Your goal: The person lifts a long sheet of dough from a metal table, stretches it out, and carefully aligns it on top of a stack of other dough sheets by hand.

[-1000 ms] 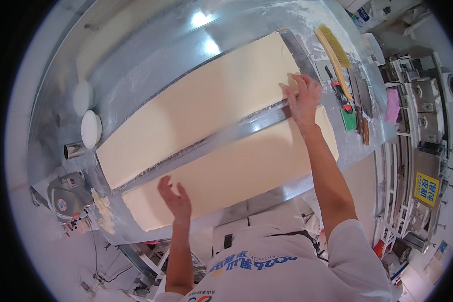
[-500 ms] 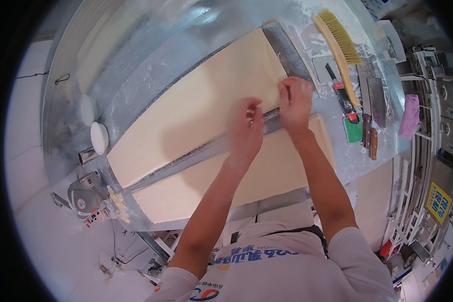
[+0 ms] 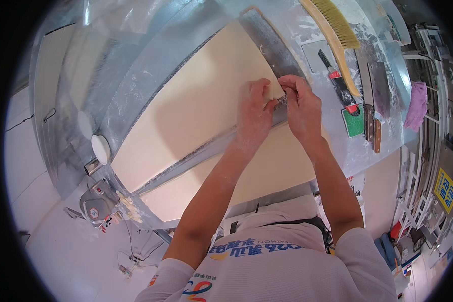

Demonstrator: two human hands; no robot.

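Note:
A long, pale dough sheet (image 3: 201,85) lies flat on the metal worktop, and its right end is cut straight. At that end's near corner my left hand (image 3: 256,110) is closed, thumb and fingers pinching the dough edge. Touching the same corner from the right is my right hand (image 3: 304,108), its fingers bent together; what lies between its fingertips is hidden. A second dough sheet (image 3: 246,176) lies nearer to me, partly under my forearms. A small dough scrap (image 3: 261,49) sits by the far sheet's cut end.
Right of the sheets lie a wooden-handled bench brush (image 3: 337,45), a black-and-red knife (image 3: 341,88), a green pad (image 3: 355,123) and two wooden-handled blades (image 3: 377,128). At left are a white round dish (image 3: 100,149), a metal cup (image 3: 92,166) and a grey machine (image 3: 98,204).
My left hand has come right, onto the dough corner beside my right hand, and both have closed there. The loose flap along the sheet's right end no longer shows. The view has shifted slightly.

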